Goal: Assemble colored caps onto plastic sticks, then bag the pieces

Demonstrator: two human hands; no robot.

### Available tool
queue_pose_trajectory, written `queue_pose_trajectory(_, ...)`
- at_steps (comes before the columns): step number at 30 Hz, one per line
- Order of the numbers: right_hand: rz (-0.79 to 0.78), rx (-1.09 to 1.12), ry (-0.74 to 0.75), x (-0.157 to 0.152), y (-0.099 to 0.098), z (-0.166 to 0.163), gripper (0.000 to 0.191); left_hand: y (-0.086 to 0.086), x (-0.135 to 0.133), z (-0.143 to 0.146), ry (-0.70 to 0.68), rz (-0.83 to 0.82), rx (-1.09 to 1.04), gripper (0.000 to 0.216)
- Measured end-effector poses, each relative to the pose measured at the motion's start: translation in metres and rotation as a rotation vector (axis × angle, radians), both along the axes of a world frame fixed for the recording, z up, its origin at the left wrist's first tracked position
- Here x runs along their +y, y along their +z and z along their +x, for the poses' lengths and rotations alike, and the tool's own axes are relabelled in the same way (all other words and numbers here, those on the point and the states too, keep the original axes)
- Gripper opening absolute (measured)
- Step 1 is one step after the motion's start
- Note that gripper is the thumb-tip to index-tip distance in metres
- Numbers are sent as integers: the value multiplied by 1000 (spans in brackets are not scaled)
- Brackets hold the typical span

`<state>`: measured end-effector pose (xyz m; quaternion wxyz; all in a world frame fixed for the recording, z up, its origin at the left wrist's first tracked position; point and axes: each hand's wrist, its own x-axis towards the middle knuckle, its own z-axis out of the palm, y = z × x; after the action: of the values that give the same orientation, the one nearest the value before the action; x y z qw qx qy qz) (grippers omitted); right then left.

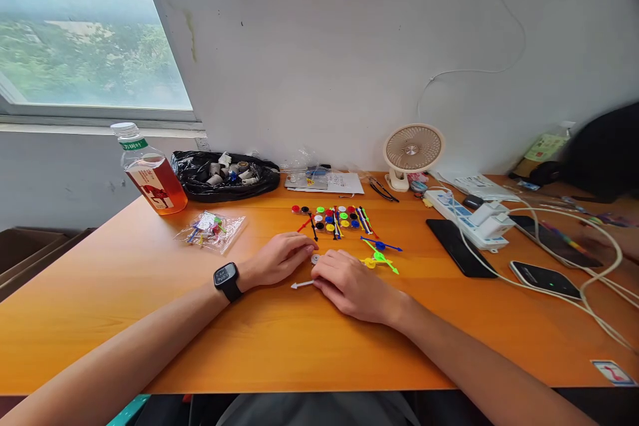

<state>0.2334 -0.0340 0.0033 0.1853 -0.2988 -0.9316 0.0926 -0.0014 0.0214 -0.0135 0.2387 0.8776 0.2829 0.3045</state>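
Note:
My left hand (279,258), with a black watch on its wrist, lies on the orange table (150,319), fingers curled toward a small grey disc (315,258). My right hand (349,286) rests beside it, fingers closed over a white stick (301,285) whose tip points left. The disc lies between the fingertips of both hands. Just behind them sits a spread of coloured discs and sticks (335,219), and to the right a joined piece of green, blue and yellow parts (380,254).
A bottle of amber drink (150,173), a clear bag of small parts (212,229) and a black bag (224,176) stand at the left back. A small fan (412,153), a power strip (469,216), two phones (459,246) (544,278) and white cables lie at the right.

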Motion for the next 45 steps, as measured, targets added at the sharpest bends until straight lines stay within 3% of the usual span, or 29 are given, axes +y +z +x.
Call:
queue_pose_trajectory(5, -50, 197, -203, 5, -4, 2, 8, 5, -5, -3, 25, 42, -98, 29)
queue_pose_trajectory(15, -205, 383, -295, 13, -12, 4, 7, -6, -2, 1, 94, 109, -82, 11)
queue_pose_trajectory(33, -157, 313, -292, 20, -19, 5, 16, -6, 1, -2, 21, 46, 52, 13)
queue_pose_trajectory(45, -196, 337, -300, 21, -20, 5, 14, -10, 3, 3, -15, 70, 17, 16)
